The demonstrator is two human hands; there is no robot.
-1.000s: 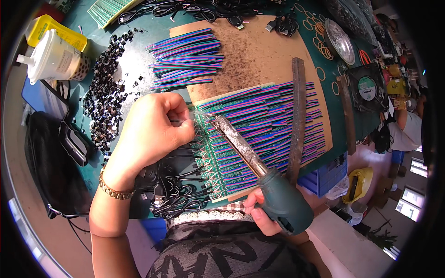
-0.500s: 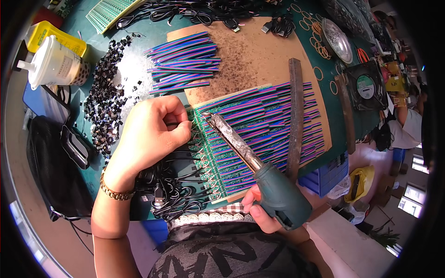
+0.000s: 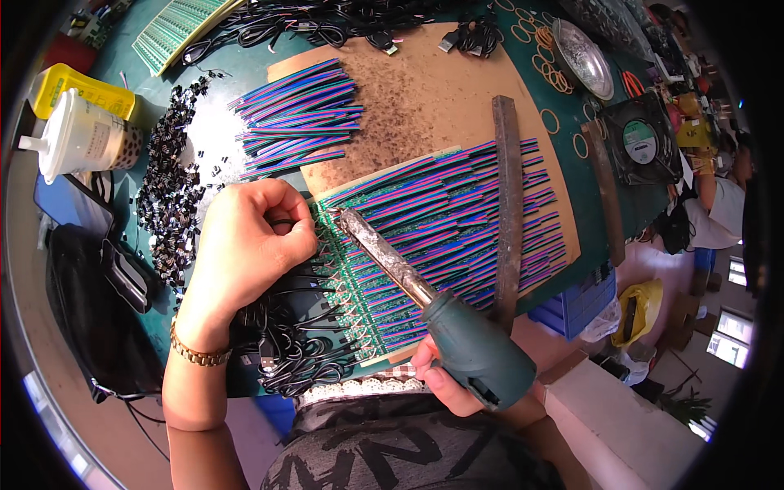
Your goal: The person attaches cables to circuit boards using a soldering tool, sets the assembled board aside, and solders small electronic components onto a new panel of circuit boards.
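Wires (image 3: 461, 200) striped blue, pink, green and black run in close rows across a green circuit panel (image 3: 353, 296), which lies on brown cardboard (image 3: 425, 98) in the middle of the table (image 3: 576, 184). The tip of a soldering iron (image 3: 445, 314) is at the panel's upper left corner; whether it touches cannot be told. The right hand (image 3: 447, 386) has its grip wrapped around the iron's green handle. The left hand (image 3: 253, 233) is just beside that corner, its grip closed to a pinch on a dark strand (image 3: 282, 221), mostly hidden by the fingers. Black cables (image 3: 298, 355) trail from the panel's left edge into a tangle below.

A rusty metal bar (image 3: 507, 212) lies across the wires. Beyond the panel, a bundle of loose striped wires (image 3: 298, 118) overlaps the cardboard's edge. Farther left are a heap of small black connectors (image 3: 169, 175) and a lidded cup (image 3: 91, 135); on the far right, a fan (image 3: 639, 140) lies near a silver dish (image 3: 582, 59).
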